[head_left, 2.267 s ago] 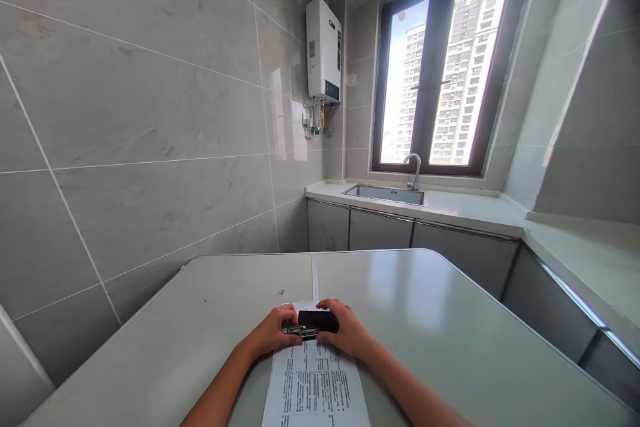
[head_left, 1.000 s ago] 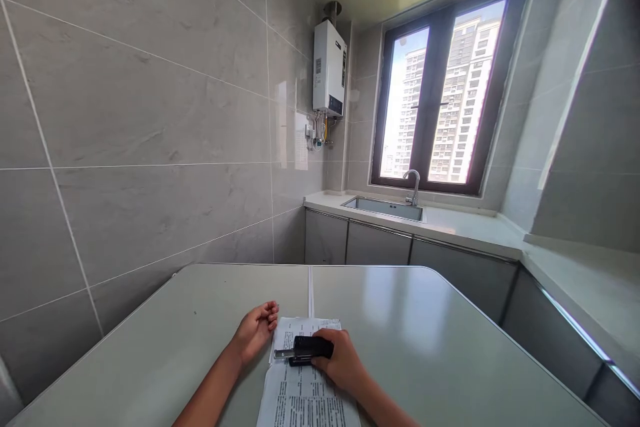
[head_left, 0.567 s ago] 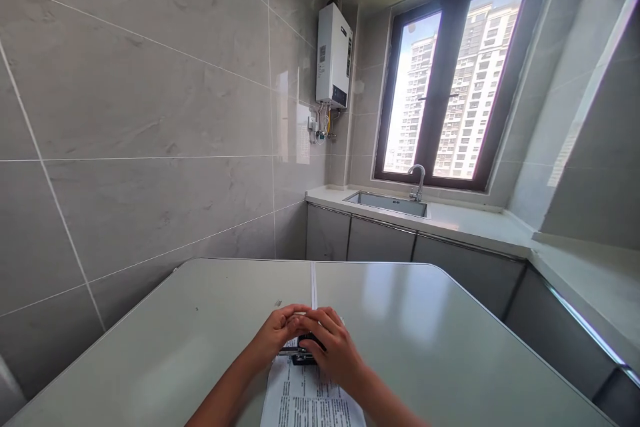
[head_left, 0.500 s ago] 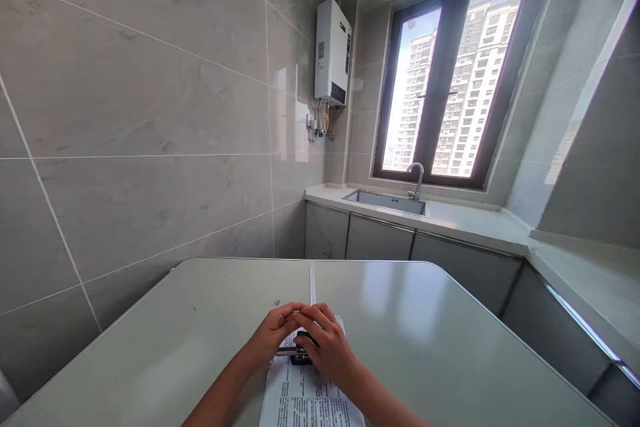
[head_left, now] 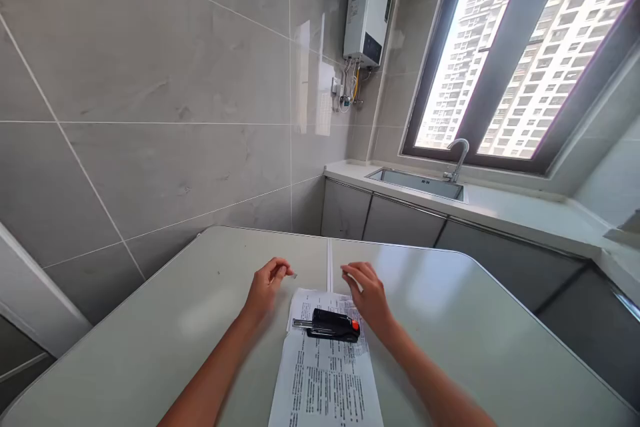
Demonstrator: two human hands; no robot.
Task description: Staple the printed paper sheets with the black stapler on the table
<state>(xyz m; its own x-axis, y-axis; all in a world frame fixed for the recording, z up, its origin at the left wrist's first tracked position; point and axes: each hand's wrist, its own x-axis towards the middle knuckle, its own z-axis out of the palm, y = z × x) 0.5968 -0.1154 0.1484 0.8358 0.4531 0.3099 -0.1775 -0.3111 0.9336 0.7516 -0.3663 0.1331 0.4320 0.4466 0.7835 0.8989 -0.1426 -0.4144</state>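
A black stapler with an orange end lies on the upper part of a printed sheet of paper on a pale green table. My left hand hovers to the left of the sheet's top edge, thumb and forefinger pinched on a tiny grey metal piece. My right hand is above the sheet's top right corner, just beyond the stapler, with its fingers spread and nothing in it. Neither hand touches the stapler.
A grey tiled wall runs along the table's left side. Beyond the table stand a counter with a sink and a tap under a large window. A white water heater hangs on the wall.
Both hands were closed over the stapler; they have now lifted off and moved apart, leaving it lying on the paper. The left hand now pinches a tiny metal piece. The camera has tilted down.
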